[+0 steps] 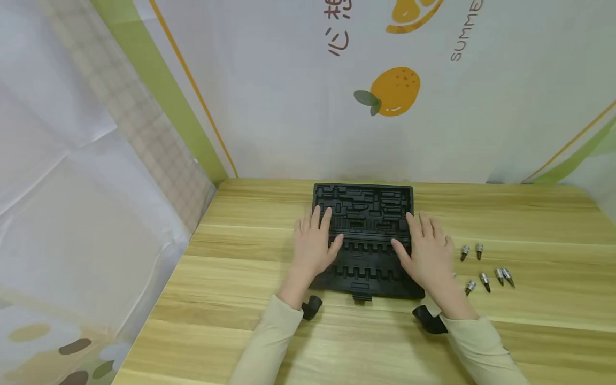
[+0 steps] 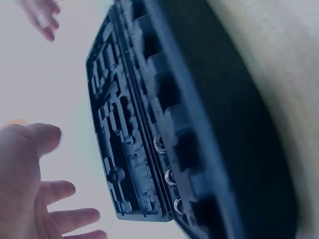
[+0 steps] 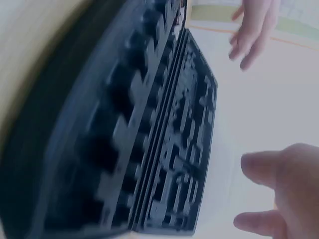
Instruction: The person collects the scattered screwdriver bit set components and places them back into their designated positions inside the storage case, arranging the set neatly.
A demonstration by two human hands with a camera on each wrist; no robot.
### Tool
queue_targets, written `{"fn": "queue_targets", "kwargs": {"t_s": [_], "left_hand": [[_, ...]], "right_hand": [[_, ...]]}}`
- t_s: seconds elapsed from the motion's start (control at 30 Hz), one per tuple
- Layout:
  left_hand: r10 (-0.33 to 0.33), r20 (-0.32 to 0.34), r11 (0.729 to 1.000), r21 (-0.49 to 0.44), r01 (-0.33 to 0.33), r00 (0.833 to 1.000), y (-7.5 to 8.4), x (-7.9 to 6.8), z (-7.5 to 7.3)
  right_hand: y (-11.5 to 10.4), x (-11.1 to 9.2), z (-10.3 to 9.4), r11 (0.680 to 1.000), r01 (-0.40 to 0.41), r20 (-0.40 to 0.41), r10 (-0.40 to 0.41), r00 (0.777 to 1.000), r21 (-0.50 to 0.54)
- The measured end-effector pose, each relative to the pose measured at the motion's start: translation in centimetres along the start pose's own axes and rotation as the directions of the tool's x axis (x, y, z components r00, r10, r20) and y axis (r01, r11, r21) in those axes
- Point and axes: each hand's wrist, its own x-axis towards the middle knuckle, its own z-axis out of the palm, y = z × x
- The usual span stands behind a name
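A black molded plastic case [image 1: 368, 279] lies unfolded on the table, its lid behind and its slotted base in front. Over its left side hovers my left hand [image 1: 312, 246], fingers spread and holding nothing. My right hand [image 1: 429, 256] is likewise spread above the right side, with nothing in its grasp. Whether either hand touches the case cannot be told. In the left wrist view, several metal ring-shaped ends [image 2: 170, 176] sit in the base's slots near the hinge. Most front slots look bare. Part of each side of the case is hidden by the hands.
Several silver bit sockets [image 1: 484, 282] with dark tips lie scattered on the wooden table [image 1: 212, 299] to the right of the case, some partly behind my right arm. A printed white cloth [image 1: 289, 117] hangs behind the table.
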Motion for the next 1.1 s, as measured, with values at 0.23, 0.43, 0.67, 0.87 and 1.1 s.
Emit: {"fn": "queue_targets", "kwargs": {"t_s": [0.23, 0.43, 0.67, 0.87, 1.1], "left_hand": [[-0.006, -0.065, 0.985, -0.174, -0.005, 0.998, -1.4, -0.1, -0.2], [-0.063, -0.069, 0.960, -0.278, 0.041, 0.996, -2.5, -0.4, -0.1], [-0.139, -0.012, 0.910, -0.395, 0.122, 0.990, -3.5, -0.8, 0.1], [-0.197, 0.021, 0.864, -0.468, 0.184, 0.980, -4.3, -1.0, 0.5], [-0.206, 0.092, 0.829, -0.512, 0.223, 0.974, -4.7, -1.2, 0.9]], "right_hand": [[2.0, -0.2, -1.0, 0.998, 0.029, -0.140, -0.022, 0.990, 0.047], [4.0, -0.7, -1.7, 0.993, -0.004, -0.159, 0.023, 0.987, 0.122], [6.1, -1.5, -2.6, 0.979, -0.084, -0.091, 0.102, 0.991, 0.183], [8.1, -2.2, -3.1, 0.978, -0.104, -0.053, 0.115, 0.992, 0.183], [10.9, -3.0, -3.6, 0.978, -0.127, -0.075, 0.140, 0.987, 0.164]]}}
